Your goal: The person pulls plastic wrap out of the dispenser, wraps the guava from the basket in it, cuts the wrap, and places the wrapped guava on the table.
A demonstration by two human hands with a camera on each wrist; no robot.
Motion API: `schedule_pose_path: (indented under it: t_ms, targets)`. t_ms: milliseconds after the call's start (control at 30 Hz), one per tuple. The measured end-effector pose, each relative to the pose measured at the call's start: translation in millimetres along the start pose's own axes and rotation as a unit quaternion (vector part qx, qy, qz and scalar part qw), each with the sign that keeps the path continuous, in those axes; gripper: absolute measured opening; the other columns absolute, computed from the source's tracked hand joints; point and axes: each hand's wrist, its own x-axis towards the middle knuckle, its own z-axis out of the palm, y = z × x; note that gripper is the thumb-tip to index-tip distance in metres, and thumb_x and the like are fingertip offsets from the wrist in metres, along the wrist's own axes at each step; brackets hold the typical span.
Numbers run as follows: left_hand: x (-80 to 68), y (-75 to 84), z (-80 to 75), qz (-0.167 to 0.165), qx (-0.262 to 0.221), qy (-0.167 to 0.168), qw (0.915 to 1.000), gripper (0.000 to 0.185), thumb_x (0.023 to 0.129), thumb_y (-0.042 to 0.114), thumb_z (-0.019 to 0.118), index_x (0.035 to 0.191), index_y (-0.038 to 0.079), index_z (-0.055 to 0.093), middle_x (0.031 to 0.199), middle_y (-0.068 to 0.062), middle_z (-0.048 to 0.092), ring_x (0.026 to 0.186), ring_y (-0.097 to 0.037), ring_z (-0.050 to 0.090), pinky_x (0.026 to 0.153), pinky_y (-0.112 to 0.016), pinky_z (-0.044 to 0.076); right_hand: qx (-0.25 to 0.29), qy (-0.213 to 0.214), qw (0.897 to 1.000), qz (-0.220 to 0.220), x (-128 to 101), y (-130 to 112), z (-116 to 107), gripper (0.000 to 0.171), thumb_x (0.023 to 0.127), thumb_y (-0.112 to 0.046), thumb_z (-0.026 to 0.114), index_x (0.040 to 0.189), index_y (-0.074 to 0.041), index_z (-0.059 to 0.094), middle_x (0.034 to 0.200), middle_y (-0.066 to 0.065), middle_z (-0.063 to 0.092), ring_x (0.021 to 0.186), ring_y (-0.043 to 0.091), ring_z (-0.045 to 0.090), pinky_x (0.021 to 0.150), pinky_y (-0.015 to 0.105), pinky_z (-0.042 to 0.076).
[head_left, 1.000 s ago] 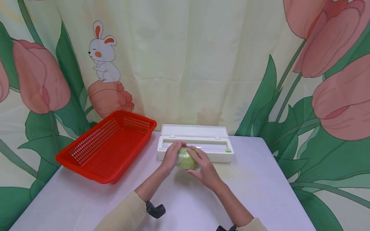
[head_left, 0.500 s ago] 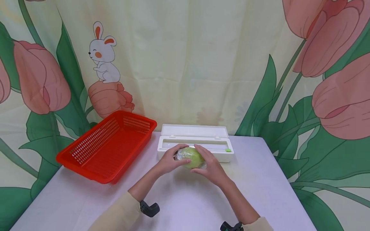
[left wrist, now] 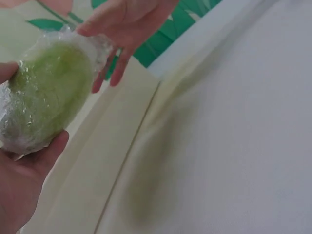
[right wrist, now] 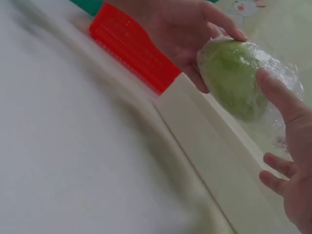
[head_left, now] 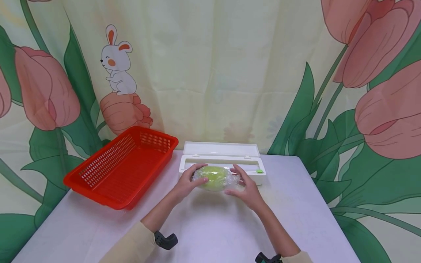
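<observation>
A green oval fruit [head_left: 213,178] wrapped in clear cling film is held up over the table, in front of the white box. My left hand [head_left: 189,181] grips its left end, thumb on the near side and fingers behind. In the left wrist view the wrapped fruit [left wrist: 53,87] lies between that thumb and a fingertip. My right hand [head_left: 246,188] is at the other end, where loose film [head_left: 232,179] bunches up. Its fingers are spread, and in the right wrist view its thumb [right wrist: 280,92] overlaps the film while lower fingers stand apart from it.
Behind the hands stands a white cling film dispenser [head_left: 222,160], lid raised, with a green slider [head_left: 259,171] at its right. A red plastic basket [head_left: 123,166] sits at the left on the white-covered table [head_left: 289,204]. A printed curtain [head_left: 210,73] hangs behind.
My hands have moved apart, the left one outward to the left and the right one to the right. The fruit has turned lengthwise across the view, with the bunched film at its right end.
</observation>
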Motion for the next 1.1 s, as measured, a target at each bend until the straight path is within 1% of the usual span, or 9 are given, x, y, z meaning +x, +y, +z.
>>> schedule_pose_path:
  t_ms: [100, 200, 267, 400, 600, 733, 833, 933, 1100]
  targets:
    - [-0.6, -1.5, 1.7, 0.009, -0.011, -0.004, 0.9999, 0.048, 0.086, 0.021, 0.062, 0.131, 0.017, 0.046, 0.129, -0.006, 0.047, 0.107, -0.017, 0.047, 0.081, -0.025, 0.047, 0.036, -0.010, 0.999, 0.040, -1, -2, 4, 0.092, 0.064, -0.030, 0.082, 0.140, -0.030, 0.031, 0.135, 0.003, 0.047, 0.119, 0.025, 0.049, 0.096, 0.042, 0.045]
    - [3.1, -13.5, 2.7, 0.016, -0.024, -0.017, 0.9994, 0.045, 0.086, 0.023, 0.061, 0.129, 0.022, 0.047, 0.125, -0.004, 0.049, 0.104, -0.018, 0.049, 0.080, -0.026, 0.048, 0.063, -0.008, 0.996, 0.062, -2, -5, 7, 0.091, 0.063, -0.029, 0.083, 0.138, -0.035, 0.032, 0.132, 0.003, 0.046, 0.113, 0.024, 0.050, 0.089, 0.032, 0.049]
    - [4.8, -19.7, 3.1, 0.020, -0.026, -0.026, 0.9991, 0.045, 0.086, 0.024, 0.061, 0.128, 0.024, 0.047, 0.124, -0.003, 0.049, 0.105, -0.018, 0.048, 0.081, -0.027, 0.048, 0.076, -0.002, 0.995, 0.065, -2, -6, 8, 0.090, 0.063, -0.029, 0.083, 0.137, -0.035, 0.033, 0.130, 0.002, 0.046, 0.112, 0.023, 0.049, 0.085, 0.028, 0.050]
    - [2.1, -16.3, 1.4, 0.021, -0.012, -0.048, 0.9986, 0.046, 0.086, 0.021, 0.061, 0.130, 0.022, 0.044, 0.126, -0.003, 0.048, 0.109, -0.019, 0.046, 0.089, -0.030, 0.046, 0.082, 0.004, 0.994, 0.065, -2, -8, 8, 0.089, 0.062, -0.031, 0.083, 0.137, -0.035, 0.034, 0.129, 0.000, 0.045, 0.112, 0.024, 0.048, 0.083, 0.030, 0.051]
    - [5.0, -18.1, 0.4, 0.042, 0.054, -0.076, 0.9947, 0.059, 0.081, 0.027, 0.068, 0.133, 0.025, 0.041, 0.134, 0.005, 0.046, 0.124, -0.020, 0.044, 0.099, -0.038, 0.043, 0.078, -0.003, 0.994, 0.073, -1, -11, 3, 0.090, 0.064, -0.033, 0.082, 0.138, -0.035, 0.032, 0.133, 0.001, 0.041, 0.115, 0.028, 0.047, 0.083, 0.033, 0.053]
    - [7.4, -15.2, 6.2, 0.034, 0.120, -0.083, 0.9887, 0.072, 0.071, 0.041, 0.074, 0.134, 0.034, 0.038, 0.134, 0.012, 0.045, 0.122, -0.016, 0.046, 0.098, -0.040, 0.044, 0.091, -0.013, 0.993, 0.076, -1, -13, 0, 0.090, 0.065, -0.032, 0.081, 0.139, -0.034, 0.030, 0.133, 0.001, 0.040, 0.114, 0.029, 0.047, 0.081, 0.032, 0.054]
    - [8.9, -13.2, 12.2, 0.027, 0.143, -0.092, 0.9850, 0.085, 0.066, 0.045, 0.077, 0.137, 0.035, 0.032, 0.134, 0.010, 0.044, 0.120, -0.016, 0.046, 0.096, -0.037, 0.045, 0.094, -0.013, 0.993, 0.076, -1, -14, 0, 0.090, 0.065, -0.032, 0.081, 0.139, -0.034, 0.030, 0.132, -0.001, 0.040, 0.114, 0.027, 0.045, 0.080, 0.030, 0.054]
    - [11.1, -12.2, 18.2, 0.028, 0.138, -0.089, 0.9861, 0.096, 0.065, 0.045, 0.078, 0.141, 0.032, 0.023, 0.133, 0.004, 0.045, 0.117, -0.017, 0.047, 0.091, -0.034, 0.048, 0.116, -0.011, 0.991, 0.070, -1, -16, 2, 0.088, 0.067, -0.029, 0.080, 0.140, -0.032, 0.031, 0.133, 0.000, 0.041, 0.116, 0.026, 0.046, 0.083, 0.030, 0.053]
    - [12.9, -12.5, 27.1, 0.040, 0.112, -0.040, 0.9920, 0.099, 0.066, 0.043, 0.078, 0.144, 0.030, 0.018, 0.129, -0.001, 0.048, 0.110, -0.019, 0.051, 0.084, -0.031, 0.051, 0.179, -0.012, 0.982, 0.058, 0, -20, 9, 0.078, 0.075, -0.021, 0.075, 0.139, -0.028, 0.030, 0.134, 0.004, 0.043, 0.117, 0.025, 0.049, 0.087, 0.026, 0.051]
